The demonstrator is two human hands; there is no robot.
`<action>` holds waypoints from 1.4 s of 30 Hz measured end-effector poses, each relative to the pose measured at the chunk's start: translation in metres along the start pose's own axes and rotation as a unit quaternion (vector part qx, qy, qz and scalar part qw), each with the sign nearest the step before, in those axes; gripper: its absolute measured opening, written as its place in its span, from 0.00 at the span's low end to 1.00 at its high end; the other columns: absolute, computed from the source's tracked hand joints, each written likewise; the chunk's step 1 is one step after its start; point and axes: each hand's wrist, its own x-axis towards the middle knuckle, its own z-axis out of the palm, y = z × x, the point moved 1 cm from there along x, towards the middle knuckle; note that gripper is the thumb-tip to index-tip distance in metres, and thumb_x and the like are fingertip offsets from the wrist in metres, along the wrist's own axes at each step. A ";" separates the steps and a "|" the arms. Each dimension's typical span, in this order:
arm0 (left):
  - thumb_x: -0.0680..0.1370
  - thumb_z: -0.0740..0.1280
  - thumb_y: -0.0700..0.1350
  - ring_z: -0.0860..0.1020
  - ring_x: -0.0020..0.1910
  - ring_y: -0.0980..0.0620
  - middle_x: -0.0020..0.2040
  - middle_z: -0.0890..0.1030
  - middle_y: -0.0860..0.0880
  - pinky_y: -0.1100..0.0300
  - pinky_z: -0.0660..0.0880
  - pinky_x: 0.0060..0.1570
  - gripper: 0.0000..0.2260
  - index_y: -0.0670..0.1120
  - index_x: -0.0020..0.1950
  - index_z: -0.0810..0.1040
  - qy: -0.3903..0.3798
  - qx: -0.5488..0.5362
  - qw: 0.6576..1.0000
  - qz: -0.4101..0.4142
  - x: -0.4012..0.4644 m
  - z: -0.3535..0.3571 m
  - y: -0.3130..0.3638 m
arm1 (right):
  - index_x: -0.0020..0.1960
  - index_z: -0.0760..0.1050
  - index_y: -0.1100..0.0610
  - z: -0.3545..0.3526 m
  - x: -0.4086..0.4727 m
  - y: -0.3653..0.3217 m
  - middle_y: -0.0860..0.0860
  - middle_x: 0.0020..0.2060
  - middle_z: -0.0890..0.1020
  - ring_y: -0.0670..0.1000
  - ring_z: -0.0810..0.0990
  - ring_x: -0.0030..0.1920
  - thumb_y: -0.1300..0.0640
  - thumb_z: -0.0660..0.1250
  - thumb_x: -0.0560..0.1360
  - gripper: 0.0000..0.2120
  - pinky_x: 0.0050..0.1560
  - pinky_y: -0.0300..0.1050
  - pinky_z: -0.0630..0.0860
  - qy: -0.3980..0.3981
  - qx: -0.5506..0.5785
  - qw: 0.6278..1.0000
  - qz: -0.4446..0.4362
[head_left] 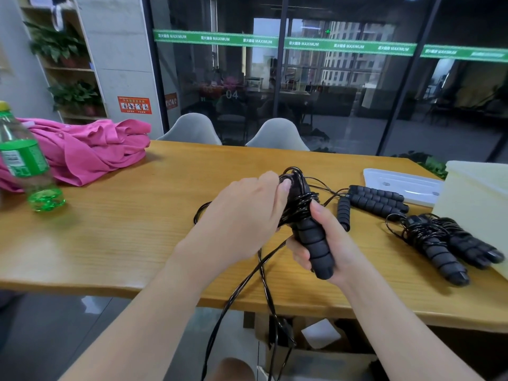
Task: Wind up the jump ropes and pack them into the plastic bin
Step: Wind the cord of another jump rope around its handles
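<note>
My right hand (327,240) grips the black foam handles (313,243) of a jump rope, held upright above the wooden table (137,215). My left hand (247,213) pinches the black cord (299,204) wrapped around the handles' top. The loose cord (247,292) hangs over the table's front edge toward the floor. A wound rope bundle (439,243) lies to the right. Another rope's handles (376,199) lie behind it, unwound. The plastic bin (475,193) stands at the far right, its clear lid (401,185) flat beside it.
A green plastic bottle (24,160) stands at the left, with pink clothing (90,149) heaped behind it. Two grey chairs (233,130) sit at the table's far side before a glass wall. Boxes lie under the table.
</note>
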 end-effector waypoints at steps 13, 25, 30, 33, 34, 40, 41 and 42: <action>0.86 0.46 0.57 0.75 0.35 0.49 0.34 0.75 0.50 0.50 0.72 0.39 0.21 0.50 0.41 0.71 -0.080 -0.019 0.997 -0.005 0.006 0.008 -0.014 | 0.65 0.76 0.45 -0.002 -0.002 -0.016 0.62 0.45 0.83 0.54 0.76 0.27 0.39 0.76 0.67 0.28 0.27 0.44 0.74 0.096 -0.171 0.981 -0.005; 0.87 0.48 0.58 0.68 0.33 0.49 0.32 0.69 0.51 0.46 0.68 0.38 0.23 0.46 0.38 0.67 -0.045 -0.129 0.991 -0.012 0.000 0.011 -0.027 | 0.60 0.74 0.26 0.012 -0.006 -0.034 0.52 0.50 0.85 0.54 0.82 0.29 0.44 0.80 0.67 0.27 0.28 0.44 0.77 0.152 -0.286 0.946 -0.027; 0.86 0.52 0.55 0.66 0.31 0.51 0.30 0.68 0.51 0.50 0.65 0.34 0.21 0.48 0.35 0.65 -0.025 -0.131 0.991 -0.021 0.000 0.015 -0.026 | 0.58 0.73 0.26 0.017 -0.008 -0.033 0.44 0.46 0.85 0.49 0.83 0.31 0.51 0.79 0.72 0.26 0.30 0.44 0.79 0.158 -0.339 0.925 -0.058; 0.82 0.49 0.58 0.69 0.31 0.48 0.31 0.71 0.49 0.46 0.68 0.34 0.21 0.46 0.36 0.67 -0.036 -0.108 0.993 -0.041 0.000 0.013 -0.025 | 0.61 0.72 0.27 0.015 -0.006 -0.031 0.42 0.47 0.85 0.46 0.83 0.33 0.51 0.79 0.72 0.27 0.34 0.46 0.80 0.157 -0.380 0.908 -0.079; 0.82 0.48 0.57 0.69 0.32 0.47 0.32 0.71 0.48 0.46 0.69 0.35 0.21 0.45 0.37 0.67 -0.047 -0.097 0.993 -0.048 0.001 0.013 -0.024 | 0.62 0.72 0.28 0.015 -0.006 -0.030 0.42 0.46 0.85 0.46 0.83 0.34 0.51 0.79 0.72 0.27 0.36 0.47 0.81 0.158 -0.391 0.903 -0.082; 0.84 0.53 0.49 0.71 0.38 0.45 0.33 0.69 0.51 0.52 0.68 0.41 0.15 0.47 0.40 0.68 -0.068 -0.041 0.990 -0.112 0.004 0.023 -0.025 | 0.64 0.73 0.30 0.009 -0.003 -0.020 0.41 0.50 0.85 0.46 0.84 0.39 0.49 0.80 0.71 0.28 0.43 0.51 0.82 0.166 -0.401 0.897 -0.081; 0.84 0.54 0.48 0.71 0.39 0.45 0.33 0.69 0.51 0.52 0.68 0.42 0.15 0.49 0.38 0.66 -0.068 -0.042 0.990 -0.118 0.003 0.025 -0.025 | 0.66 0.73 0.31 0.009 -0.002 -0.018 0.42 0.50 0.85 0.47 0.84 0.39 0.49 0.80 0.71 0.29 0.43 0.51 0.82 0.168 -0.400 0.898 -0.078; 0.84 0.54 0.48 0.71 0.39 0.45 0.33 0.69 0.52 0.52 0.69 0.42 0.16 0.50 0.37 0.65 -0.067 -0.047 0.989 -0.123 0.002 0.027 -0.026 | 0.67 0.73 0.33 0.009 -0.002 -0.017 0.42 0.49 0.85 0.47 0.84 0.40 0.48 0.80 0.71 0.30 0.43 0.51 0.82 0.169 -0.402 0.897 -0.076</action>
